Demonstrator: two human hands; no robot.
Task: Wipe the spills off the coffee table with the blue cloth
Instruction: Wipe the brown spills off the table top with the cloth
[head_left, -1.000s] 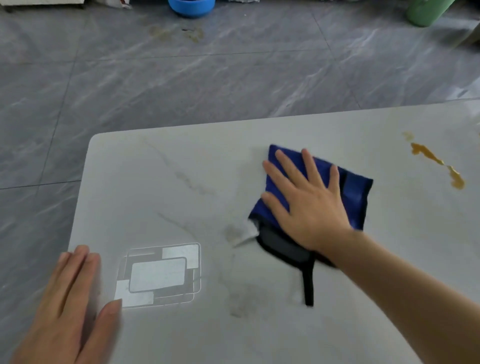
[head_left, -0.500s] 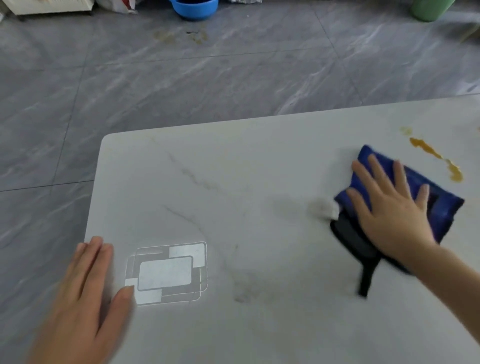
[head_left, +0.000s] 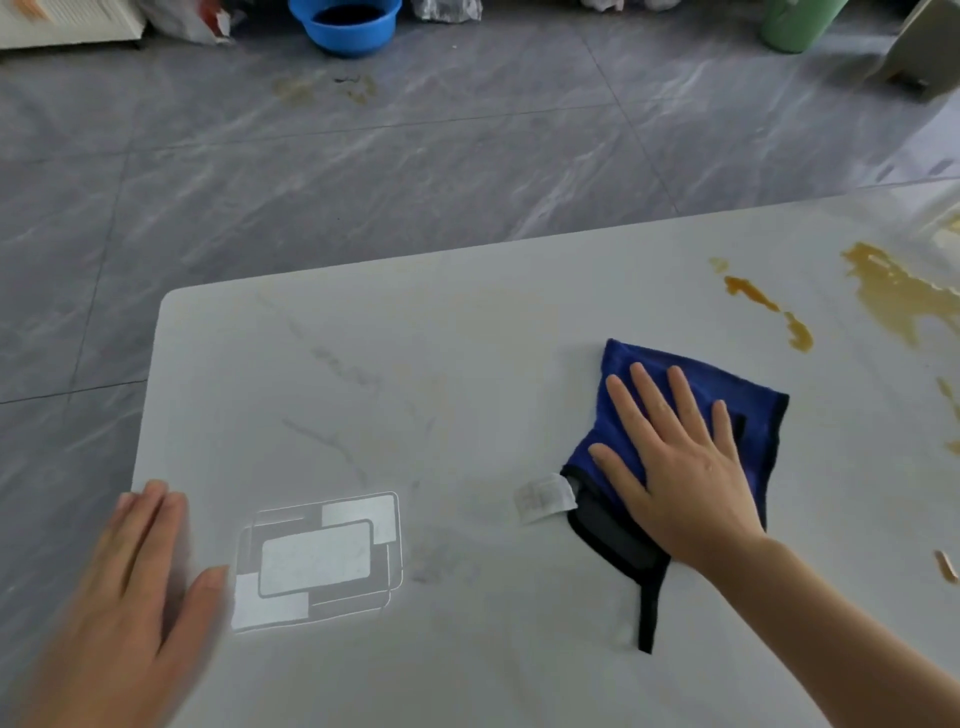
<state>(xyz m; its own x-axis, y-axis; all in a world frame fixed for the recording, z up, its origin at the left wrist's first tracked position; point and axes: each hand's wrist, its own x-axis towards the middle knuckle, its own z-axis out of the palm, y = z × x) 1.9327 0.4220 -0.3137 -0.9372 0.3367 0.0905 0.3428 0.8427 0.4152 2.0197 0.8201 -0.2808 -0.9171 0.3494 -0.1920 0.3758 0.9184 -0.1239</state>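
At about 7 o'clock the left hand (head_left: 140, 587) lies flat with straight fingers on the near corner of the coffee table (head_left: 415, 364), holding nothing. Toward 3 o'clock the right hand (head_left: 680, 462) presses flat, fingers spread, on the blue cloth (head_left: 675, 379), a white tag (head_left: 545, 496) sticking out beside it. Farther off at 2 o'clock, amber spills (head_left: 769, 306) streak the tabletop, just beyond the cloth and apart from it.
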